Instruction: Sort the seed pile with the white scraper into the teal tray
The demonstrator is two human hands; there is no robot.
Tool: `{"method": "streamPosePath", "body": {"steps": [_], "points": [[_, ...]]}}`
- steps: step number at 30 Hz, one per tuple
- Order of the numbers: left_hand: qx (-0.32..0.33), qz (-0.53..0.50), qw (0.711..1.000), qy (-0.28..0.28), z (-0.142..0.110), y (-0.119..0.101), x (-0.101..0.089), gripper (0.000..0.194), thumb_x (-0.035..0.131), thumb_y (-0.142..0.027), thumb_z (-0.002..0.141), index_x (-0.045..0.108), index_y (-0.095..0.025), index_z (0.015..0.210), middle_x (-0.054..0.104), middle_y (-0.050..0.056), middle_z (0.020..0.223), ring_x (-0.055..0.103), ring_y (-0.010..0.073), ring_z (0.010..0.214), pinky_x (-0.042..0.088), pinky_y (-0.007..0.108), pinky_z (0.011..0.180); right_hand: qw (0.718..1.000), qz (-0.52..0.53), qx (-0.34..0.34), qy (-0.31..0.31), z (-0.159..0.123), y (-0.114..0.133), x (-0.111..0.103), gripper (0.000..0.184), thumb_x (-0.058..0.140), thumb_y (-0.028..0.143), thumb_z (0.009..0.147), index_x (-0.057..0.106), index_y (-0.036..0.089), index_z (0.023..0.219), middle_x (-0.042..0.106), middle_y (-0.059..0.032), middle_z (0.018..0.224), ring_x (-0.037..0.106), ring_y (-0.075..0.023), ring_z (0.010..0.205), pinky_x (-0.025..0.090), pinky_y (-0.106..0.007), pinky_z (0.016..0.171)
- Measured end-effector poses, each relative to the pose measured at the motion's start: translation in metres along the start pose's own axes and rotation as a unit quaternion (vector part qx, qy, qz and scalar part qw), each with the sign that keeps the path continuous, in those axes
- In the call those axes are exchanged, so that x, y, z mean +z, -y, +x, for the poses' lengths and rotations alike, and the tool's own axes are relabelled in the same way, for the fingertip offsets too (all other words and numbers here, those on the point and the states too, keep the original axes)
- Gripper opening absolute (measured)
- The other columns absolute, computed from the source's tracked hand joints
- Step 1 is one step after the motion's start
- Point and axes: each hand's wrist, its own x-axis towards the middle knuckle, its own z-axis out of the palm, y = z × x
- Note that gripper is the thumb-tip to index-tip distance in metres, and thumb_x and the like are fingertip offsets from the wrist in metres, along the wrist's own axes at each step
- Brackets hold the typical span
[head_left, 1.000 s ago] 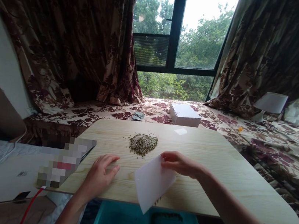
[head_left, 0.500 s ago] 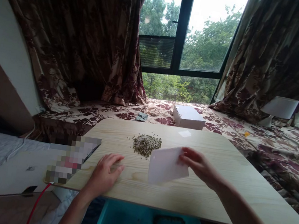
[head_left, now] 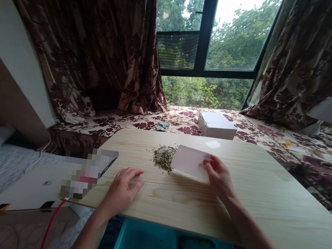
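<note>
R hand (head_left: 219, 175) grips white sheet (head_left: 191, 163) by its right edge, thumb on top; sheet's left edge at pile of small seeds (head_left: 164, 157) on wood table (head_left: 150, 194), contact unclear. L hand (head_left: 123, 188) holds nothing, fingers loosely curved, thumb apart, near table's front edge. Teal bin (head_left: 145, 245) below, white box (head_left: 217, 125) behind table.

Bare tabletop (head_left: 267, 196) spans the right; the white box (head_left: 217, 125) stands beyond.
</note>
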Motion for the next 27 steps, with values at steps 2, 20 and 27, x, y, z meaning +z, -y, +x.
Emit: {"method": "streamPosePath", "body": {"steps": [2, 20, 27], "points": [[0.001, 0.0, 1.0, 0.0, 0.0, 0.0, 0.0, 0.026, 0.056, -0.034, 0.082, 0.067, -0.021, 0.102, 0.068, 0.008, 0.107, 0.06, 0.0236, 0.107, 0.046, 0.042, 0.098, 1.0, -0.005, 0.001, 0.003, 0.0, 0.0, 0.0, 0.034, 0.054, 0.04, 0.075, 0.06, 0.018, 0.1, 0.07, -0.0071, 0.083, 0.065, -0.0202, 0.076, 0.048, -0.029, 0.064], [-0.001, -0.001, 1.0, 0.006, 0.0, 0.0, 0.001, 0.027, 0.055, -0.033, 0.083, 0.066, -0.021, 0.104, 0.067, 0.008, 0.109, 0.059, 0.0244, 0.109, 0.043, 0.045, 0.101, 1.0, -0.012, 0.023, 0.0, -0.005, 0.009, -0.002, 0.037, 0.053, 0.04, 0.072, 0.06, 0.017, 0.1, 0.071, -0.0063, 0.079, 0.064, -0.0203, 0.07, 0.047, -0.029, 0.06], [0.003, 0.007, 1.0, 0.0, 0.0, 0.0, 0.001, 0.027, 0.055, -0.033, 0.082, 0.067, -0.021, 0.103, 0.068, 0.008, 0.107, 0.06, 0.0242, 0.107, 0.044, 0.045, 0.1, 1.0, -0.013, 0.02, 0.01, -0.006, 0.011, -0.001, 0.035, 0.053, 0.039, 0.07, 0.062, 0.018, 0.096, 0.07, -0.0061, 0.079, 0.063, -0.0199, 0.069, 0.047, -0.029, 0.061]]}}
